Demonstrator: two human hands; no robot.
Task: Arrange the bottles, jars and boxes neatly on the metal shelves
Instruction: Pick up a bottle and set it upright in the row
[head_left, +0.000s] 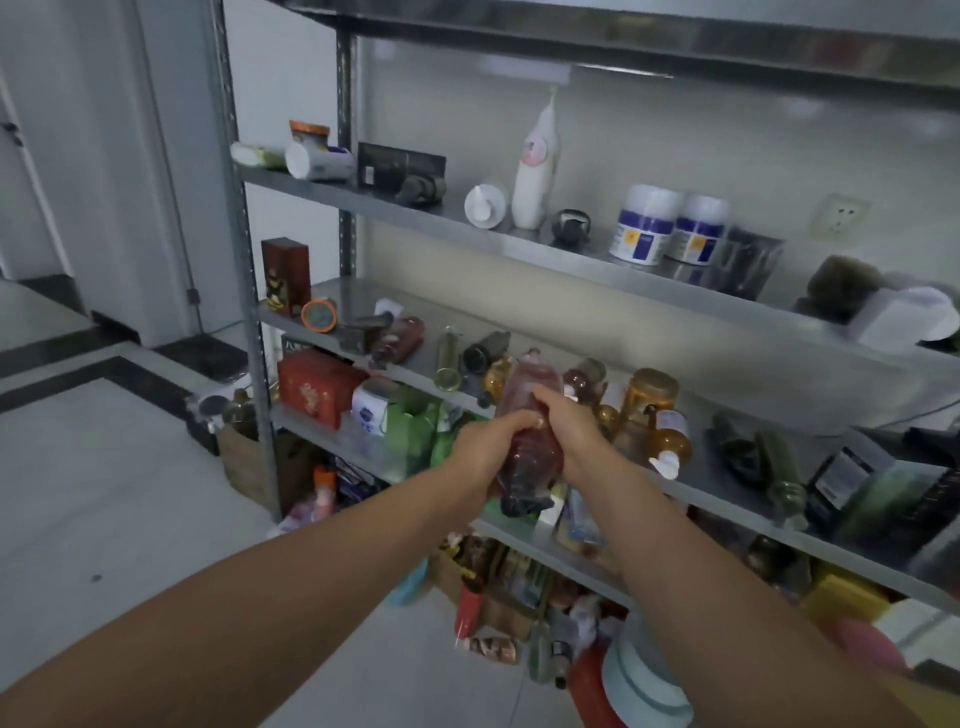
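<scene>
**Two hands, one reddish bottle, and a crowded shelf behind it**

Both our hands are wrapped round the reddish bottle (531, 387): the left hand (485, 447) curls over its middle from the left, the right hand (574, 428) closes on it from the right, fingers bent tight. The bottle is in the air, tilted, dark end pointing near and down toward us, far end up before the middle shelf (358, 299). It rests on nothing.

Just beyond it stand an amber jar (652, 389) and an amber pump bottle (672, 439) that leans near the shelf's front edge. Further left are several lying bottles (397, 338), and a dark red box (284, 273) stands at the left end. On the upper shelf (457, 226), a white pump bottle (535, 166) and two white-and-blue jars (647, 223) stand upright.

We judge the risk lies in the landing. Pushing the bottle in among the amber ones could knock the leaning pump bottle off the edge; the lying bottles may roll if nudged. Thin-looking plastic may also buckle under our squeeze and slip.
</scene>
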